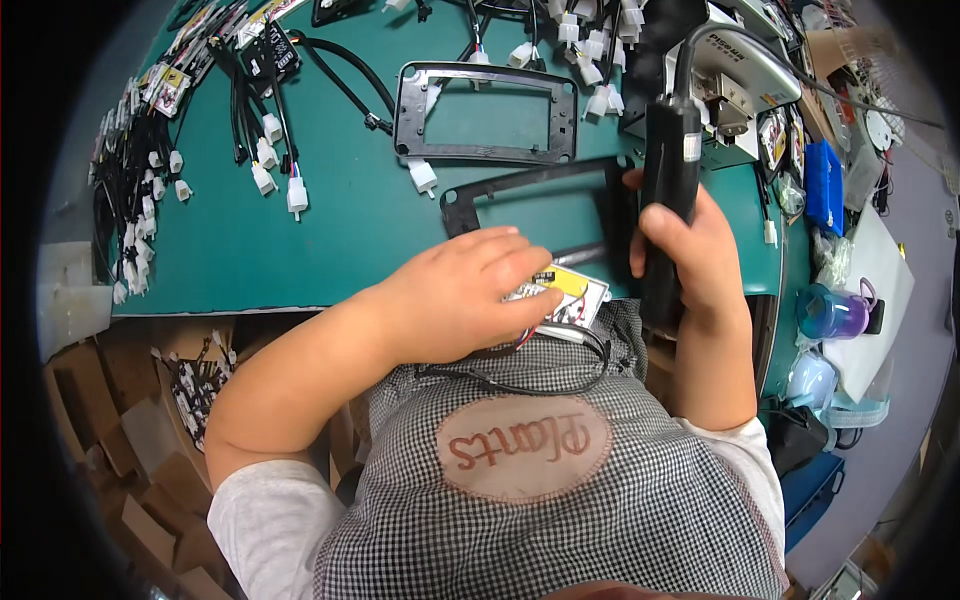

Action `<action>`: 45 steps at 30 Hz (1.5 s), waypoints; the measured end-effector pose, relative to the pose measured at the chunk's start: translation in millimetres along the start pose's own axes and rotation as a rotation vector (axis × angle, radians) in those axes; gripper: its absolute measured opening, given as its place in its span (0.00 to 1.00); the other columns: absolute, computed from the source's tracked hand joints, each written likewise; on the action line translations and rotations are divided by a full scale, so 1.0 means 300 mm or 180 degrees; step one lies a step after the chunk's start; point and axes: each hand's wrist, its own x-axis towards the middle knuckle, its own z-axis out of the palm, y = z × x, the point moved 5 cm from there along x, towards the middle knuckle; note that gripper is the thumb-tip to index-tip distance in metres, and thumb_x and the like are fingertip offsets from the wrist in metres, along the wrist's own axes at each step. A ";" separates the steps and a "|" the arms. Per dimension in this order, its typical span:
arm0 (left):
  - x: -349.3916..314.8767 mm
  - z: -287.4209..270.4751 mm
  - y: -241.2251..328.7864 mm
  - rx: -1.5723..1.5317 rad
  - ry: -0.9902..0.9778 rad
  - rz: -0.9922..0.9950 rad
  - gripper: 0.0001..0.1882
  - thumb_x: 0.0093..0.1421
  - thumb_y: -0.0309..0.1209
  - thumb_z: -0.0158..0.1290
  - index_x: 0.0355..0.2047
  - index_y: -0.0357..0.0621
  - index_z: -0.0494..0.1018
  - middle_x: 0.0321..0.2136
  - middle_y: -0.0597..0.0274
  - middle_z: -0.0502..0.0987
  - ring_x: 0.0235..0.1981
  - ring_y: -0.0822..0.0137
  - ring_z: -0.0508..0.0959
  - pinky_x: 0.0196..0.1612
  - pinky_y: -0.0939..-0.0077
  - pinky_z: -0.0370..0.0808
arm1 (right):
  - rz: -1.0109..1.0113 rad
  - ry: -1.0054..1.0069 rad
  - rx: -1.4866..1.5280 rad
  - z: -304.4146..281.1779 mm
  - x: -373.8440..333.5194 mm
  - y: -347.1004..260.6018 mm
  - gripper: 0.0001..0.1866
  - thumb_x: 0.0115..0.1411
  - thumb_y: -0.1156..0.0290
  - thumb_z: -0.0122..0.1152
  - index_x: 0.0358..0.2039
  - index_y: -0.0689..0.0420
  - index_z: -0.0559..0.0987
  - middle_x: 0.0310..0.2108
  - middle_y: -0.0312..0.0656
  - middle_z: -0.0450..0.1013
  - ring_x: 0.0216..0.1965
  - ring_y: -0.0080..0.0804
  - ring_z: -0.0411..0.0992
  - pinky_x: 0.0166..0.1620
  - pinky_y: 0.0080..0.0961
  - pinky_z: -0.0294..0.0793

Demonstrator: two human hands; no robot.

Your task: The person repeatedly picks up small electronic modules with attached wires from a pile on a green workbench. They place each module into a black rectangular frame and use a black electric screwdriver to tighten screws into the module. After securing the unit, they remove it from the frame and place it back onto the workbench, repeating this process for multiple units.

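The black electric screwdriver (668, 190) is gripped upright in the right hand (695, 255). The left hand (465, 295) is pressed flat on a small module (568, 295) — just left of the tool, below the black frame (540, 215).

The black power screwdriver (668, 190) is a long, round-bodied tool standing nearly upright at about three o'clock from the middle of the view, wrapped by the right hand (690, 250). A black cable leaves its top toward one o'clock. Just at its nine o'clock lies a black rectangular frame (530, 185), flat on the green mat, open in the middle, its right end touching the tool's body. At six o'clock from the frame, at the table's near edge, sits a small flat module (568, 295) with a yellow and white label, thin red and black wires trailing from it. The left hand (455, 295) rests on top of it, covering its left part.
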 end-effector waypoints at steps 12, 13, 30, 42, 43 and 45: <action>0.015 -0.144 -0.003 0.0367 0.0427 -0.0424 0.27 0.35 0.31 0.64 0.42 0.54 0.77 0.44 0.58 0.71 0.43 0.56 0.73 0.48 0.56 0.69 | -0.0603 0.0685 0.0058 -0.086 -0.133 -0.064 0.40 0.42 0.53 0.73 0.47 0.69 0.67 0.54 0.66 0.63 0.16 0.24 0.70 0.21 0.14 0.68; 0.016 -0.154 -0.007 0.0439 0.0577 -0.0540 0.27 0.35 0.31 0.64 0.41 0.53 0.77 0.45 0.58 0.71 0.42 0.55 0.73 0.47 0.57 0.69 | -0.0848 0.0672 0.0125 -0.094 -0.139 -0.079 0.40 0.43 0.53 0.73 0.47 0.69 0.68 0.53 0.68 0.63 0.14 0.24 0.70 0.19 0.13 0.66; 0.080 -0.049 -0.027 0.0696 0.0095 -0.1203 0.25 0.41 0.30 0.65 0.43 0.54 0.77 0.51 0.50 0.69 0.52 0.48 0.70 0.53 0.55 0.67 | -0.3159 -0.0378 0.0869 -0.190 -0.136 -0.306 0.39 0.57 0.51 0.57 0.55 0.74 0.62 0.47 0.64 0.68 0.25 0.25 0.69 0.26 0.18 0.70; 0.159 -0.011 -0.067 0.0592 0.0218 -0.1020 0.25 0.43 0.31 0.64 0.45 0.54 0.77 0.52 0.49 0.69 0.53 0.48 0.69 0.57 0.51 0.63 | -0.3655 0.0882 0.1365 -0.325 -0.060 -0.388 0.19 0.55 0.54 0.62 0.42 0.51 0.72 0.28 0.41 0.72 0.27 0.36 0.71 0.34 0.38 0.74; 0.160 -0.011 -0.068 0.0596 0.0203 -0.1037 0.24 0.43 0.32 0.63 0.45 0.54 0.77 0.52 0.49 0.69 0.53 0.48 0.69 0.57 0.51 0.63 | -0.3605 0.1156 0.1274 -0.331 -0.044 -0.380 0.15 0.57 0.55 0.59 0.39 0.51 0.73 0.27 0.41 0.73 0.25 0.36 0.71 0.34 0.40 0.75; 0.160 -0.009 -0.069 0.0573 0.0187 -0.1034 0.25 0.42 0.31 0.64 0.45 0.54 0.77 0.52 0.49 0.69 0.53 0.48 0.69 0.57 0.52 0.63 | -0.3631 0.1085 0.1186 -0.322 -0.008 -0.382 0.12 0.59 0.56 0.57 0.36 0.51 0.73 0.26 0.40 0.73 0.24 0.35 0.71 0.33 0.39 0.75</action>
